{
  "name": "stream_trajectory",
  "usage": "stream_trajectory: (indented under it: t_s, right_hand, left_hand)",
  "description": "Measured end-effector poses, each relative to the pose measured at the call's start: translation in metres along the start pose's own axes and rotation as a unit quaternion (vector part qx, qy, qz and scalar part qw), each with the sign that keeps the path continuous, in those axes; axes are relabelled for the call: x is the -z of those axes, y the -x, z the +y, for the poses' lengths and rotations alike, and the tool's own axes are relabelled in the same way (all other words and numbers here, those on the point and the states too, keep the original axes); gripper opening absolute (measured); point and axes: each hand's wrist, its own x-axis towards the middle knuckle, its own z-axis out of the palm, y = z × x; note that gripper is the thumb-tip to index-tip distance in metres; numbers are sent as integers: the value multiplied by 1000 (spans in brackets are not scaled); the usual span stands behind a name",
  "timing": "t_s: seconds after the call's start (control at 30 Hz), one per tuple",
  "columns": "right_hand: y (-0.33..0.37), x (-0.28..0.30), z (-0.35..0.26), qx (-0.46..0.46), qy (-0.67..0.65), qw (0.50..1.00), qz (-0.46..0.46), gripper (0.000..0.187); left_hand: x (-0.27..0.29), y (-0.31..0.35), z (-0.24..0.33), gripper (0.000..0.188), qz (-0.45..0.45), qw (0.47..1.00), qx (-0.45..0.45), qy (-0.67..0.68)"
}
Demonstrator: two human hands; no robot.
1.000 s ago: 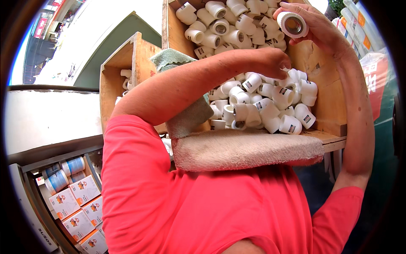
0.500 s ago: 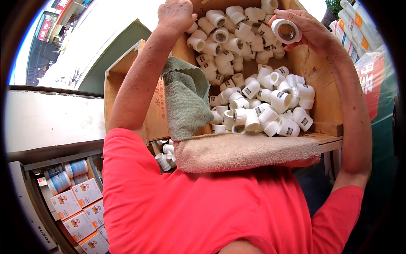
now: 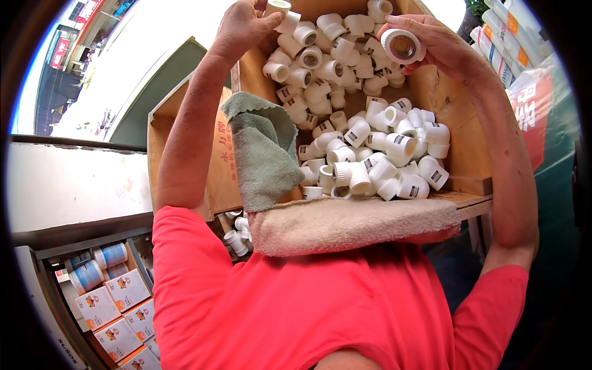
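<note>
My right hand (image 3: 441, 46) is closed around a white plastic pipe fitting (image 3: 402, 46), whose ribbed collar and metal-lined opening face up. Over the far left corner of a wooden box, my left hand (image 3: 245, 29) pinches another white pipe fitting (image 3: 279, 7) between thumb and fingers; some fingertips are cut off by the top of the picture. Beneath both hands lie many loose white elbow fittings (image 3: 401, 146), heaped in the wooden box (image 3: 453, 102). A few have metal inserts in their openings.
A beige towel (image 3: 354, 225) pads the box's near edge, and a green cloth (image 3: 262, 154) hangs over its left wall. White cartons (image 3: 117, 339) and blue-and-white rolls (image 3: 86, 275) sit at lower left. Wrapped pipes (image 3: 509, 40) stand at upper right.
The left hand has turned, and a white fitting now shows at its fingertips. The right hand keeps its fitting. Both hands and the box sit slightly further left in the picture.
</note>
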Motion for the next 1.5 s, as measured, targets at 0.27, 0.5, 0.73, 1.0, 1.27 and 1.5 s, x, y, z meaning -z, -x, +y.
stream_trajectory:
  t_s: [0.27, 0.5, 0.73, 1.0, 1.27, 1.5]
  right_hand:
    - [-2, 4, -4, 33, -55, 997, -48, 50]
    - [0, -6, -13, 14, -30, 999, -36, 51]
    - [2, -8, -14, 20, -26, 999, -38, 51]
    - [5, -14, -26, -5, -20, 999, -30, 45]
    - [-6, -9, -27, -18, -71, 996, -46, 38]
    - [2, -12, -30, -14, -42, 999, -31, 42]
  left_hand:
    - [-43, -8, 8, 43, -269, 814, 1, 515]
    - [-77, 3, 6, 36, -324, 721, 6, 612]
    - [-79, 9, 8, 38, -353, 714, -9, 605]
    - [-78, 11, 12, 38, -338, 726, -12, 598]
    - [-76, 25, 29, 40, -342, 798, 89, 489]
    - [-95, 33, 29, 42, -455, 858, -3, 237]
